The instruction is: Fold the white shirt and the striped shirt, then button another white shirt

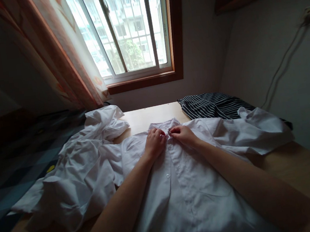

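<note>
A white button-up shirt (205,193) lies spread face up on the table, its collar (170,123) toward the window and its sleeves out to the sides. Just below the collar, my left hand (155,142) has its fingers bent and closed on the front edge of the shirt. Close beside it, my right hand (184,135) pinches the opposite front edge between thumb and fingertips. The small thing right at the fingertips is too small to make out. Lower down the front, a button (168,175) shows on the left edge, and the two fronts lie apart there.
Crumpled white garments (88,170) lie at the left of the wooden table (154,112). A black-and-white striped cloth (213,104) lies at the back right. Left of the table is a dark checked cover (15,161). Beyond stand a curtain (57,49) and a window (132,31).
</note>
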Demonstrator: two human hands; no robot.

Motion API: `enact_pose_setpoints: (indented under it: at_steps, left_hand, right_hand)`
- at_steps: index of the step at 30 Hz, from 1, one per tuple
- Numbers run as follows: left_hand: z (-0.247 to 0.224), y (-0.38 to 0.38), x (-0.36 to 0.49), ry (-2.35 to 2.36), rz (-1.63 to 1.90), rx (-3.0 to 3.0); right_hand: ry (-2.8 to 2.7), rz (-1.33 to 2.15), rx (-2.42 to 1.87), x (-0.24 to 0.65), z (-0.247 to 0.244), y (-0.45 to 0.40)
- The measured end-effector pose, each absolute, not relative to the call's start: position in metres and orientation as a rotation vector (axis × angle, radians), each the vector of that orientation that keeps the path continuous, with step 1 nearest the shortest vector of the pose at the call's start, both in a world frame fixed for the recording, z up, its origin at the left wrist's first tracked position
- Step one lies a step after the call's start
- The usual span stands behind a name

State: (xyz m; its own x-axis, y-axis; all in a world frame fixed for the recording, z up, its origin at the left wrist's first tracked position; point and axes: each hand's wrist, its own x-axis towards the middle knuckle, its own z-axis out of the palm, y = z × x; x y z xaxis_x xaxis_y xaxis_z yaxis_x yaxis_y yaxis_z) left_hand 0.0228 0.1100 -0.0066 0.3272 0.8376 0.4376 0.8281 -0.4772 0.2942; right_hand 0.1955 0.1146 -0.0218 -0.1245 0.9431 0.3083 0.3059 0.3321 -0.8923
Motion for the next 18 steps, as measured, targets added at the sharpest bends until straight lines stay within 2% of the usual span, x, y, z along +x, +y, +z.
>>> enact_pose_setpoints:
  at_steps: [6, 18]
  left_hand:
    - [-0.0071, 0.1097, 0.0221, 1.634, 0.873, 2.510]
    - [-0.0082, 0.1067, 0.0248, 1.690, 0.774, 2.562]
  right_hand:
    - [-1.577, 0.924, -1.090, 0.1930, -0.0224, 0.1142]
    - [-1.727, 0.754, -1.223, 0.1895, -0.0224, 0.1156]
